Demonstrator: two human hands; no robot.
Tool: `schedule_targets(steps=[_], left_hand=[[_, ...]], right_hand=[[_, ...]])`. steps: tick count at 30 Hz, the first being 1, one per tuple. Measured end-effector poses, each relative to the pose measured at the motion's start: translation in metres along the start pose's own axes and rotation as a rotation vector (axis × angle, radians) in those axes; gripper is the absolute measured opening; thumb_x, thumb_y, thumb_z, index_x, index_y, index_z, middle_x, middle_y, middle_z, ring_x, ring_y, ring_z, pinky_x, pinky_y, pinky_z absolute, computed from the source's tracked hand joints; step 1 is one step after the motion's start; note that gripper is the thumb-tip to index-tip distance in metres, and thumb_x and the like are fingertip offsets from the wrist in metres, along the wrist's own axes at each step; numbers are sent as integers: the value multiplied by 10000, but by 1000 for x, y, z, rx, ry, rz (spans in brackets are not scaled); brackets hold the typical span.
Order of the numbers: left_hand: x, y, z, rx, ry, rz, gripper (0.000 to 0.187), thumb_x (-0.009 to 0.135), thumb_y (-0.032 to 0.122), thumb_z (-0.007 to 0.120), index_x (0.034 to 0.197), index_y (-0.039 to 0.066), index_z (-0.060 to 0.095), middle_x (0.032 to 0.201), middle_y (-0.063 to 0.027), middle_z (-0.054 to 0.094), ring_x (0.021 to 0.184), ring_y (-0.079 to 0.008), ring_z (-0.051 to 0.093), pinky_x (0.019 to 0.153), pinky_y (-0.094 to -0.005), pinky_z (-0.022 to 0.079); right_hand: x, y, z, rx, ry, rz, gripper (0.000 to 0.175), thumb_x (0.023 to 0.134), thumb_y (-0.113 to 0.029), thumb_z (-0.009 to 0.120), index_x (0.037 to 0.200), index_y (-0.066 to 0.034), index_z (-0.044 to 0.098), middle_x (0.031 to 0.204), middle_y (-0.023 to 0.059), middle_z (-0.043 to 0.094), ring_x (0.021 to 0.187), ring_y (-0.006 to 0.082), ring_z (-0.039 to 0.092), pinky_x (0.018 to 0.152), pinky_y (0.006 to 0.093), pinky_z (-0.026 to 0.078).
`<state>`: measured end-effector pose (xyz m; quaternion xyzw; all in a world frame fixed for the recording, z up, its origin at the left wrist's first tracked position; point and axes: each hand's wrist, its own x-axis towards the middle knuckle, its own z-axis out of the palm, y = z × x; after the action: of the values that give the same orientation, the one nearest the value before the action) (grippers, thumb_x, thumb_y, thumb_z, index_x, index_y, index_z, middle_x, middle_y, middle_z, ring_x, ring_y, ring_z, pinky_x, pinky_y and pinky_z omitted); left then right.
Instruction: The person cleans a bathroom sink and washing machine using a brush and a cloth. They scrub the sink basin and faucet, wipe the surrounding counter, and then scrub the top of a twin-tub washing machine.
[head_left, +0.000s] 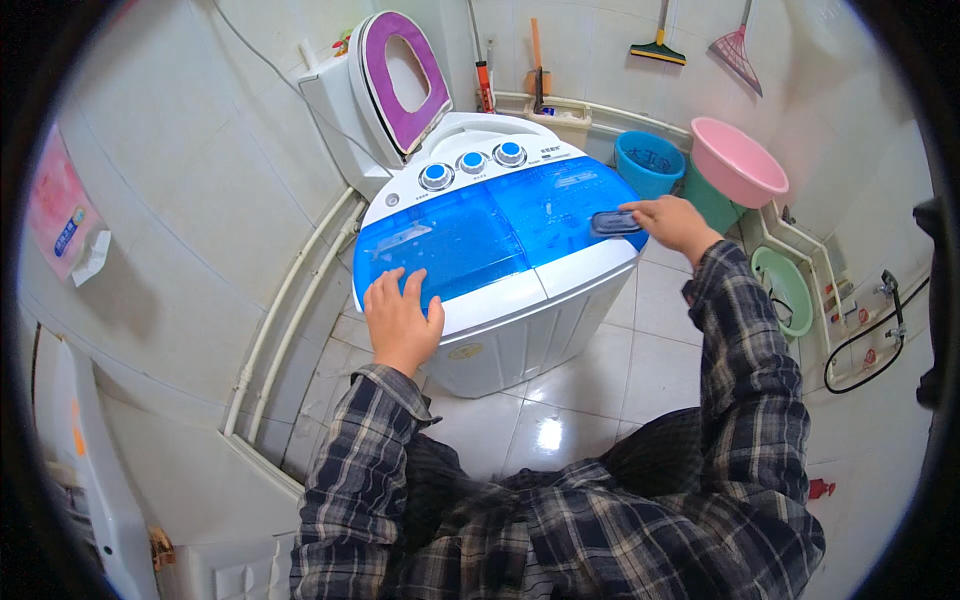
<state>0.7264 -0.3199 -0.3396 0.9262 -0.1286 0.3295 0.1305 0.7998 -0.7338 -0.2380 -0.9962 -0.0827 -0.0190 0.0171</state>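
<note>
A small twin-tub washing machine (491, 307) stands before me, white-bodied, with two translucent blue lids, both closed. Drops and wet streaks show on the left lid (450, 244) and the right lid (559, 199). My right hand (679, 225) grips a dark grey-blue scrubbing brush (615, 223) at the right lid's front corner; the brush's underside is hidden. Fingers spread, my left hand (401, 319) rests on the front left edge, its fingertips over the left lid. Three blue-capped knobs (473, 162) line the control panel (525, 154) at the back.
Behind the machine is a toilet with a raised, purple-covered seat (394, 82). A blue bucket (649, 165), a pink basin (739, 161) and a green basin (784, 289) lie to the right. Pipes (300, 259) run along the left wall. A black hose (862, 386) hangs near the right-hand taps.
</note>
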Motion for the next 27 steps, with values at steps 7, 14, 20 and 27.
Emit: schedule_targets(steps=[7, 14, 20, 27], left_hand=[[1, 0, -1, -25, -26, -18, 427, 810, 278, 624, 1188, 78, 608, 1220, -213, 539, 1172, -393, 472, 1016, -518, 339], [0, 1, -2, -7, -46, -32, 428, 818, 276, 618, 1196, 77, 607, 1221, -218, 544, 1187, -399, 467, 1029, -520, 333], [0, 1, -2, -36, -36, -42, 419, 810, 257, 615, 1187, 77, 612, 1213, -217, 543, 1190, -393, 462, 1026, -519, 332], [-1, -5, 1, -93, -29, -22, 439, 802, 177, 563, 1227, 68, 584, 1214, -220, 534, 1189, -391, 459, 1030, -526, 324]], right_hand=[[21, -80, 33, 84, -24, -415, 308, 985, -354, 495, 1240, -310, 662, 959, 104, 706, 884, 304, 641, 793, 428, 510], [8, -38, 14, -2, 3, -249, 314, 993, -334, 491, 1271, -341, 637, 994, 88, 702, 899, 284, 611, 810, 430, 494], [7, -127, 27, 41, -9, -361, 312, 977, -360, 510, 1260, -344, 640, 916, 122, 697, 882, 309, 644, 765, 450, 516], [7, -128, 35, 36, 52, -383, 316, 976, -378, 509, 1261, -336, 639, 909, 107, 702, 810, 306, 648, 716, 433, 523]])
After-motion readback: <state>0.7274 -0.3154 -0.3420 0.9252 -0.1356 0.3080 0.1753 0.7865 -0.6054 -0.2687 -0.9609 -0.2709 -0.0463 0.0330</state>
